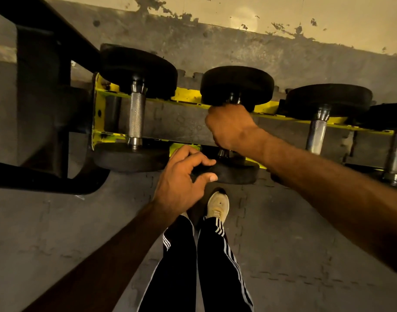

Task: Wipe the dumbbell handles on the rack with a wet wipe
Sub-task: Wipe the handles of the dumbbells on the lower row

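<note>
Several black dumbbells with knurled steel handles lie across a yellow rack [188, 95]. My right hand [230, 127] is curled round the handle of the middle dumbbell [237, 84], hiding that handle; no wipe shows in it. My left hand [181, 179] hovers beside that dumbbell's near weight head [236, 173], with its fingers loosely curled and its fingertips touching the rim. The left dumbbell's handle [136, 118] is bare and uncovered. A third dumbbell's handle [316, 136] lies to the right.
A dark metal frame [42, 109] of another machine stands at the left. The floor is grey rubber matting [69, 233]. My legs in black striped trousers and a pale shoe [217, 207] stand just before the rack. A stained wall [260, 50] runs behind.
</note>
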A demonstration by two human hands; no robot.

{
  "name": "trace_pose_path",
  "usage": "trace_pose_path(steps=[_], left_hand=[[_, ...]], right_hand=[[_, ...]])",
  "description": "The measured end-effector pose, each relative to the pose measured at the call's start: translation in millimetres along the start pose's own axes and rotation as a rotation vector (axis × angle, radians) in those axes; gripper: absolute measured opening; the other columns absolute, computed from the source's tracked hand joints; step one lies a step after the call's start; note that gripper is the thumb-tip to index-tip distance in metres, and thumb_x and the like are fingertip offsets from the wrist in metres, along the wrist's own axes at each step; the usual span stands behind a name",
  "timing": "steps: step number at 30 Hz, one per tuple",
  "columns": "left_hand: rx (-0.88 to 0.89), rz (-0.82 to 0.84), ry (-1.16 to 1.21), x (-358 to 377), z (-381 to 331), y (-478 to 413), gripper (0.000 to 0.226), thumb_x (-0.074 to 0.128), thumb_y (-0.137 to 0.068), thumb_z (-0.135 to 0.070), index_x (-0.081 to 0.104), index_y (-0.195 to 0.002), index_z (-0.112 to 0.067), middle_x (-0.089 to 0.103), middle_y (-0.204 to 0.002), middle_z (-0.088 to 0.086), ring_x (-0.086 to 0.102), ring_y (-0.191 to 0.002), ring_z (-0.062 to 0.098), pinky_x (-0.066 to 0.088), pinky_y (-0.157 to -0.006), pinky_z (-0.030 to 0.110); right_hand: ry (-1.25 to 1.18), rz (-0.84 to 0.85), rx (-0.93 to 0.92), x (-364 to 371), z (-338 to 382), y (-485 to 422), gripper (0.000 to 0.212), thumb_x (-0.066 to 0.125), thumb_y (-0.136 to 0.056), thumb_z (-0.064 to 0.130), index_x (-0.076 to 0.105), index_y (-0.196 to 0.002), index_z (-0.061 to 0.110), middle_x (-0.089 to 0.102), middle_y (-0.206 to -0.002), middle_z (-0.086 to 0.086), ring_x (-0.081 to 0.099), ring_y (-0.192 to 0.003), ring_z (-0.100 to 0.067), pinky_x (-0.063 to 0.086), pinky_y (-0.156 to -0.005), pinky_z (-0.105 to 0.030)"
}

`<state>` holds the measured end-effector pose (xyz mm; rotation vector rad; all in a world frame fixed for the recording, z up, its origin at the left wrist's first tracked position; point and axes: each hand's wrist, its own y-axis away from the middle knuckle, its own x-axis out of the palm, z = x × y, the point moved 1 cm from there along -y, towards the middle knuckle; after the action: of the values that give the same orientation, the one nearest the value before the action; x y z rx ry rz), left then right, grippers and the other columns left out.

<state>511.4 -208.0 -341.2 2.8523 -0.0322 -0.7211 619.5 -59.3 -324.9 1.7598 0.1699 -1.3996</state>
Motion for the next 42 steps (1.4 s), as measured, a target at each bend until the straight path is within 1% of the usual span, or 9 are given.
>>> trace_pose_path(steps=[4,7,11,15,21,26,33,39,42], left_hand=[[-0.006,0.005,0.008,-0.5,0.0,0.5,0.028,0.081,-0.074,-0.025,0.075,-0.100,-0.019,0.059,-0.102,-0.003,0.061,-0.101,0.021,0.053,-0.086,0.044],[-0.015,-0.011,0.016,0.0,-0.5,0.8,0.027,0.081,-0.074,-0.025,0.075,-0.100,-0.019,0.059,-0.102,-0.002,0.061,-0.101,0.021,0.053,-0.087,0.044],[-0.020,-0.011,0.024,0.8,-0.9,1.8,0.026,0.080,-0.075,-0.024,0.075,-0.101,-0.020,0.058,-0.103,-0.002,0.060,-0.102,0.021,0.053,-0.088,0.044],[-0.007,-0.023,0.021,1.4,-0.1,3.3,0.027,0.080,-0.076,-0.022,0.075,-0.103,-0.020,0.058,-0.104,-0.004,0.060,-0.103,0.019,0.053,-0.089,0.043],[-0.007,-0.037,0.003,3.1,1.0,3.7,0.028,0.081,-0.075,-0.021,0.076,-0.103,-0.019,0.060,-0.104,-0.002,0.061,-0.104,0.021,0.052,-0.091,0.042],[-0.012,-0.003,0.002,0.5,-0.5,1.4,0.028,0.081,-0.075,-0.023,0.076,-0.102,-0.019,0.060,-0.104,-0.001,0.061,-0.103,0.020,0.053,-0.090,0.038],[0.005,-0.027,0.004,1.3,0.3,2.3,0.027,0.081,-0.075,-0.021,0.076,-0.102,-0.018,0.059,-0.102,-0.003,0.061,-0.100,0.020,0.053,-0.088,0.039],[0.003,-0.019,-0.010,1.2,-0.1,2.1,0.028,0.080,-0.075,-0.023,0.076,-0.102,-0.018,0.059,-0.103,-0.003,0.060,-0.102,0.019,0.053,-0.089,0.038],[0.008,-0.030,-0.006,1.3,0.8,1.8,0.027,0.081,-0.074,-0.022,0.076,-0.100,-0.016,0.059,-0.102,-0.002,0.061,-0.100,0.019,0.052,-0.089,0.037]], right_hand=[[-0.028,0.155,-0.149,-15.5,5.2,6.1,0.013,0.063,-0.090,0.014,0.065,-0.102,0.012,0.056,-0.093,-0.005,0.054,-0.087,-0.020,0.044,-0.071,-0.034],[-0.203,0.007,-0.141,0.5,-15.1,20.7,0.008,0.064,-0.087,0.014,0.068,-0.094,0.013,0.061,-0.092,-0.004,0.059,-0.087,-0.020,0.044,-0.072,-0.032],[-0.898,-0.307,0.300,50.1,-31.6,61.5,0.013,0.070,-0.085,0.005,0.067,-0.088,0.017,0.067,-0.089,0.001,0.064,-0.084,-0.014,0.049,-0.069,-0.025],[-1.600,-0.109,0.710,95.9,-32.6,51.7,0.019,0.072,-0.084,0.002,0.070,-0.087,0.021,0.073,-0.091,-0.002,0.070,-0.090,-0.018,0.059,-0.084,-0.036],[-2.036,0.279,0.454,90.2,-39.9,21.3,0.033,0.043,-0.097,-0.007,0.067,-0.105,0.013,0.076,-0.093,-0.002,0.072,-0.090,-0.015,0.059,-0.072,-0.023],[-2.049,0.415,0.379,92.0,-52.3,26.4,0.037,0.037,-0.098,-0.007,0.066,-0.110,0.014,0.076,-0.098,0.000,0.071,-0.095,-0.013,0.058,-0.072,-0.022],[-1.596,0.023,0.620,95.0,-42.8,64.3,0.021,0.078,-0.078,0.005,0.076,-0.097,0.014,0.075,-0.096,-0.002,0.071,-0.093,-0.016,0.058,-0.083,-0.032],[-1.055,-0.323,0.079,62.5,-33.2,68.8,0.016,0.078,-0.080,0.006,0.078,-0.095,0.009,0.074,-0.093,-0.003,0.070,-0.084,-0.013,0.060,-0.077,-0.033],[-0.511,-0.221,-0.205,40.8,-24.9,48.8,0.017,0.068,-0.082,0.007,0.075,-0.097,0.009,0.065,-0.100,-0.008,0.064,-0.094,-0.027,0.052,-0.075,-0.035]])
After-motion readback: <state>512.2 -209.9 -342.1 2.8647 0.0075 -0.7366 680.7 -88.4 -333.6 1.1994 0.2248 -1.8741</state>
